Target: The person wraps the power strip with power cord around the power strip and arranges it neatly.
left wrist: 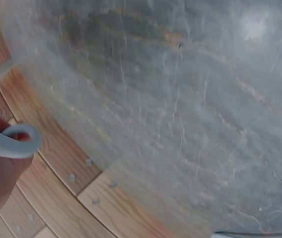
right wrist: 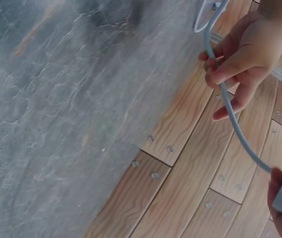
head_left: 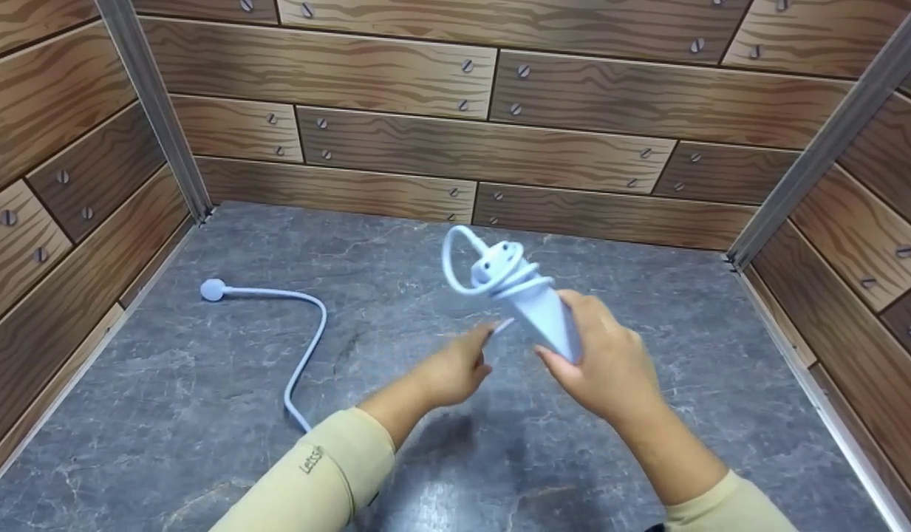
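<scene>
A pale power strip (head_left: 547, 318) is tilted up above the table, its far end wrapped in several turns of its own cord (head_left: 533, 283). My right hand (head_left: 614, 358) grips the strip's near end, thumb on one side and fingers on the other. Just to the left, my left hand (head_left: 451, 373) pinches the free cord between thumb and fingers; the right wrist view shows this cord (right wrist: 237, 126) running from that hand to the strip. The cord's round plug (head_left: 213, 290) lies far left on the table, and part of the cord is hidden behind the left sleeve.
The grey marbled tabletop (head_left: 167, 384) is enclosed by wood-patterned panels (head_left: 396, 140) at the back and both sides. Metal corner posts (head_left: 156, 111) stand at the back left and back right. A loose bend of cord (head_left: 318, 332) lies on the left half of the table.
</scene>
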Available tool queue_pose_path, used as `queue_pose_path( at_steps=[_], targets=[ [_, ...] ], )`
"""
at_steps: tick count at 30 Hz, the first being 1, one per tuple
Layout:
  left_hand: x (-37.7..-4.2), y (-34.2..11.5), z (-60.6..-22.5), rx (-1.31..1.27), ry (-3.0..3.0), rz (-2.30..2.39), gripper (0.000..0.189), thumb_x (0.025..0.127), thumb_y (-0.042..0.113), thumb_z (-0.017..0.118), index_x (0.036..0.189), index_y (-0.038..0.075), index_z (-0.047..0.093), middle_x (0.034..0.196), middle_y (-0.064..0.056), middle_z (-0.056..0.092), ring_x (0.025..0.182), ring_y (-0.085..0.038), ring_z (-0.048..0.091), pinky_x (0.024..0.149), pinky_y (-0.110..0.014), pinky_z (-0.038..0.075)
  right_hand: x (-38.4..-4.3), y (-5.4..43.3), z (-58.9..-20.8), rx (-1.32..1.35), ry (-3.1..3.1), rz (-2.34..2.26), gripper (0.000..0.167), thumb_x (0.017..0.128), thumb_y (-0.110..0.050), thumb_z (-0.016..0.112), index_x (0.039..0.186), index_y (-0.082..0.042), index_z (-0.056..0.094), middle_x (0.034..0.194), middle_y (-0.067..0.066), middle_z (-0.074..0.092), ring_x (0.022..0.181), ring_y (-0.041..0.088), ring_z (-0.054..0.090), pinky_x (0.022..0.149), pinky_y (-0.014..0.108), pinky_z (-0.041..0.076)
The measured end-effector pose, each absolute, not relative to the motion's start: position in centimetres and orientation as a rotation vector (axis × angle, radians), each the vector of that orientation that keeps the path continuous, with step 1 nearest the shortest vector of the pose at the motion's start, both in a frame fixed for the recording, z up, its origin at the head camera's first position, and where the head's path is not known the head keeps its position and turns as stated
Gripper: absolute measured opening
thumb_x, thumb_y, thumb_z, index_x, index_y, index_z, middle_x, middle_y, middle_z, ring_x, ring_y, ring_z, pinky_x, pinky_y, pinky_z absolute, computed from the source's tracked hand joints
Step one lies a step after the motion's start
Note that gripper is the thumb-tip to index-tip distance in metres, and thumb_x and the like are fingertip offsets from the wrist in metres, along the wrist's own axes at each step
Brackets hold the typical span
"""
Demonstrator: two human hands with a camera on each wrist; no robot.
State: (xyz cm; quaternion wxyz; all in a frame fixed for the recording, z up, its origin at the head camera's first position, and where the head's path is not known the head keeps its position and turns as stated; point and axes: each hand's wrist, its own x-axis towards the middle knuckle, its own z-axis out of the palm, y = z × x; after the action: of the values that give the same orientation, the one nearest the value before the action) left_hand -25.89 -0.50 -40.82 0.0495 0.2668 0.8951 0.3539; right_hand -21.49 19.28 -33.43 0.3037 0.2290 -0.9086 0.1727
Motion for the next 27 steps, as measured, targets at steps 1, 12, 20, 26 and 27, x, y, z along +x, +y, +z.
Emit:
queue_pose_path(
  at_steps=[1,12,20,26,27],
  targets=[
    [-25.7,-0.4,-40.9,0.803,2.714,1.060,0.053,0.090,0.005,0.052,0.138,0.007,0.029,0.070,0.001,0.048,0.058,-0.011,0.045,0.056,-0.026,0.042,-21.7,19.4,-33.6,0.572,-2.406,0.431,0.061,0.067,-0.028,0.078,0.118,-0.009,0.050,0.096,0.011,0.059,0.064,0.028,0.058,0.053,0.043,0.048],
    [-24.7,-1.4,-41.0,0.689,2.645,0.910,0.043,0.093,0.008,0.049,0.134,0.017,0.037,0.097,-0.009,0.063,0.074,-0.015,0.057,0.061,-0.028,0.046,-23.0,21.1,-34.7,0.341,-2.457,0.197,0.059,0.067,-0.026,0.075,0.114,-0.001,0.048,0.092,0.018,0.056,0.054,0.037,0.055,0.046,0.051,0.044],
    [-23.9,-2.5,-40.5,0.646,2.672,0.677,0.025,0.090,0.009,0.055,0.115,0.013,0.058,0.096,-0.003,0.064,0.082,-0.014,0.058,0.064,-0.027,0.045,-23.9,22.7,-35.5,0.245,-2.498,0.044,0.058,0.066,-0.023,0.074,0.109,0.003,0.045,0.084,0.020,0.049,0.049,0.037,0.049,0.041,0.050,0.039],
    [-23.8,-3.9,-39.7,0.631,2.845,0.436,0.018,0.089,0.007,0.054,0.105,0.010,0.062,0.093,-0.005,0.066,0.090,-0.024,0.062,0.075,-0.036,0.050,-24.4,24.5,-35.9,0.185,-2.556,0.002,0.051,0.063,-0.014,0.072,0.102,0.003,0.044,0.079,0.019,0.046,0.047,0.037,0.046,0.038,0.048,0.035],
    [-23.8,-4.2,-39.5,0.612,2.877,0.404,0.018,0.088,0.006,0.053,0.103,0.010,0.062,0.093,-0.007,0.066,0.090,-0.026,0.062,0.075,-0.038,0.050,-24.4,24.7,-36.0,0.176,-2.569,-0.001,0.050,0.063,-0.014,0.071,0.102,0.003,0.044,0.079,0.020,0.046,0.047,0.037,0.045,0.038,0.048,0.035]
  ],
)
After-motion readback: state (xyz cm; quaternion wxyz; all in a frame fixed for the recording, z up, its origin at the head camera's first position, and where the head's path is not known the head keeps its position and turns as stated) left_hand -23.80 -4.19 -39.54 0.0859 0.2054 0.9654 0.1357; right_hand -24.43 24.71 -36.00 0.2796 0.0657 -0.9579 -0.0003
